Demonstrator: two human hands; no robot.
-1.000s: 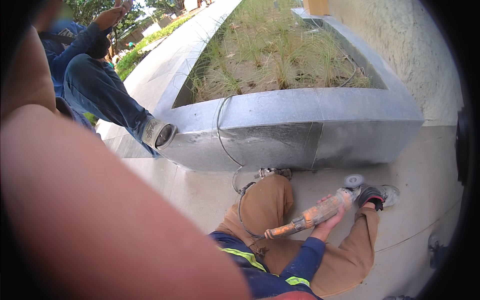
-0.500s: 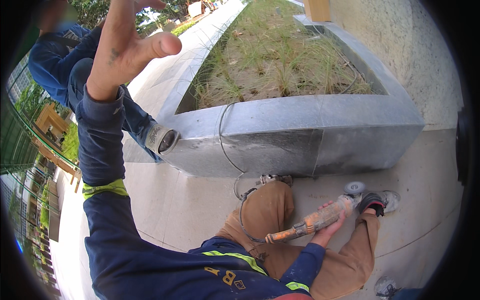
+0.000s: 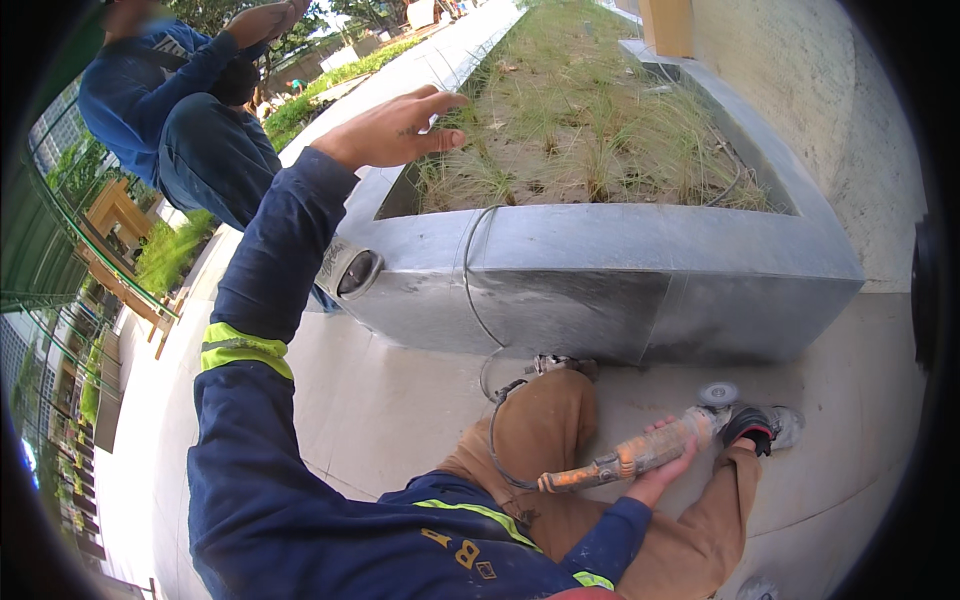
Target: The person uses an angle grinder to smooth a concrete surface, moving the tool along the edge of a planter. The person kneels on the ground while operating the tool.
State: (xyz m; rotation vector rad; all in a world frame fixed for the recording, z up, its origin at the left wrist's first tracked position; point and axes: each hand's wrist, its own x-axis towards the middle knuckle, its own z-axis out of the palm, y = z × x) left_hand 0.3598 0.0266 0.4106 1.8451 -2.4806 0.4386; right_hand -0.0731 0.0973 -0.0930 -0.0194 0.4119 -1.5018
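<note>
Grey planter [image 3: 570,236] ahead, my right hand [image 3: 679,469] cradling the grinder [image 3: 636,456] before its front edge, my left hand [image 3: 392,132] empty, fingers spread; held one-handed, the disc [image 3: 718,393] could slip onto my shoe [image 3: 789,429]

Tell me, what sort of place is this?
Probably an outdoor landscaped area with work under way: a grey planter with grasses, pale paving, and an orange angle grinder in the person's right hand.

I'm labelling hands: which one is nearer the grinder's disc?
Right: the right hand holds the grinder, close behind its disc; the left hand is raised, well away.
</note>
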